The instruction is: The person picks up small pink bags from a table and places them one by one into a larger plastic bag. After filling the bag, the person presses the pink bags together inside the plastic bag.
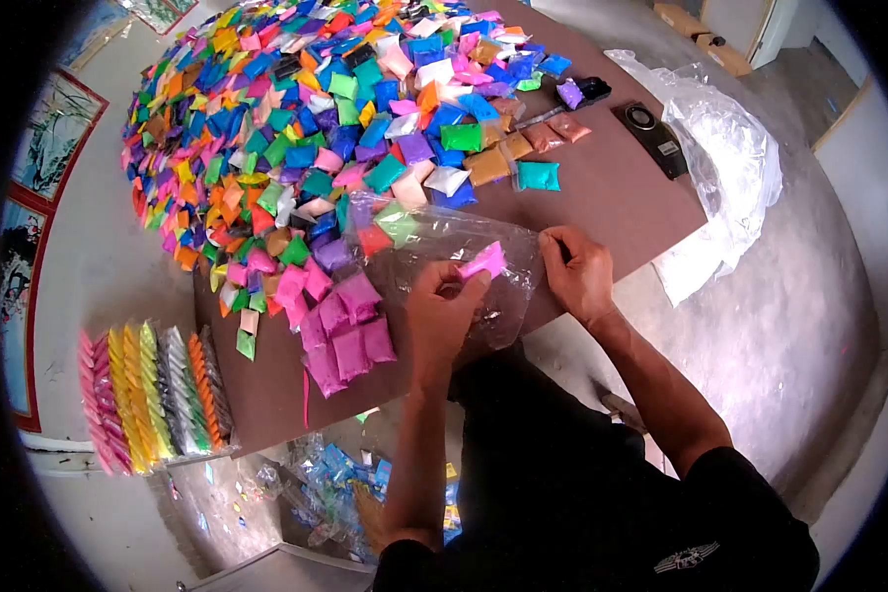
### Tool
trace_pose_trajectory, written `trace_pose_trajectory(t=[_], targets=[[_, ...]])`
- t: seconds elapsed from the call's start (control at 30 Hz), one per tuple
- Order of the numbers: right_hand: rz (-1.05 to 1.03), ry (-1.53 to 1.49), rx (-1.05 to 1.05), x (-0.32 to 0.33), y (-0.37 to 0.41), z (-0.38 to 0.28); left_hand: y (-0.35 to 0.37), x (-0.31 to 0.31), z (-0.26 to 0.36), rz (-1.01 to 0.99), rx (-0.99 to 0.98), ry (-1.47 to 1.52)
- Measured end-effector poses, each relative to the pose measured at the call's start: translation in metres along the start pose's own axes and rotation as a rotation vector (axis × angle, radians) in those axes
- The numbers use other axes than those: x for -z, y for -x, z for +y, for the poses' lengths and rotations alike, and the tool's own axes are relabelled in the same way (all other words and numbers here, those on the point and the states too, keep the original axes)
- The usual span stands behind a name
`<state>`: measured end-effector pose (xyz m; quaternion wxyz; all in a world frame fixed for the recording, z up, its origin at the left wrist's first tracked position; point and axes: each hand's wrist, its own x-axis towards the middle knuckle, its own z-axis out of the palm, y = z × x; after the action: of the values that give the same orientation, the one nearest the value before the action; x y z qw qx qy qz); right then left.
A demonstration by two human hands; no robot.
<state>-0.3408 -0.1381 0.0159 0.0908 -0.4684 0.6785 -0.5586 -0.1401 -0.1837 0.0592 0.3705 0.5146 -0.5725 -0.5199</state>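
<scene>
The left hand (442, 314) has its fingers (464, 288) closed in a pinch on a pink packet (483, 262), which sits tilted at the mouth of a clear bag (434, 242). The packet's far end points toward 2 o'clock. The right hand (580, 276), at 3 o'clock from the packet and just beside it, has its fingers (555, 240) curled shut on the edge of the bag, gripping the thin film. The bag lies across the near edge of the brown surface (612, 197) and stretches from the hands toward 10 o'clock. A red packet (373, 240) and a green packet (397, 221) show through its far end. At 9 o'clock from the left hand, a cluster of pink packets (343, 331) lies on the surface, close to the bag. Beyond the bag, from 10 to 12 o'clock, a big heap of packets (296, 128) in many colours covers most of the surface. A teal packet (538, 176) lies at the heap's near edge, at 12 o'clock from the right hand. A black device (651, 133) rests at 1 o'clock, and next to it a crumpled plastic sheet (730, 148) hangs off the surface's right side. Far off at 8 o'clock, rows of packet strips (153, 395) lie side by side.
</scene>
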Motion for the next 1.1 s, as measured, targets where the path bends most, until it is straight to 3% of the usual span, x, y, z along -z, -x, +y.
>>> trace_pose_trajectory(t=[0.17, 0.33, 0.43, 0.53, 0.6, 0.67, 0.9, 1.1], targets=[[-0.027, -0.022, -0.013, 0.0, 0.0, 0.001, 0.0, -0.016, -0.009, -0.1, -0.046, 0.052], [-0.014, -0.066, -0.035, -0.001, -0.002, 0.0, -0.002, -0.015, -0.016, 0.048, -0.39, -0.324], [0.081, -0.132, -0.031, 0.001, 0.002, -0.009, 0.004, -0.017, -0.013, 0.016, -0.356, -0.361], [0.037, 0.048, 0.117, 0.012, 0.002, -0.016, 0.007, -0.02, -0.015, -0.017, -0.312, -0.336], [-0.095, 0.125, 0.44, 0.015, 0.004, -0.012, 0.004, -0.021, -0.025, -0.004, -0.396, -0.364], [-0.122, 0.14, 0.443, 0.014, 0.007, -0.015, 0.003, -0.021, -0.034, 0.01, -0.477, -0.392], [-0.078, 0.089, 0.265, -0.004, 0.022, -0.009, 0.006, -0.022, -0.029, 0.012, -0.394, -0.29], [-0.089, 0.178, 0.316, 0.006, 0.016, -0.029, 0.002, -0.019, -0.035, 0.008, -0.476, -0.325]])
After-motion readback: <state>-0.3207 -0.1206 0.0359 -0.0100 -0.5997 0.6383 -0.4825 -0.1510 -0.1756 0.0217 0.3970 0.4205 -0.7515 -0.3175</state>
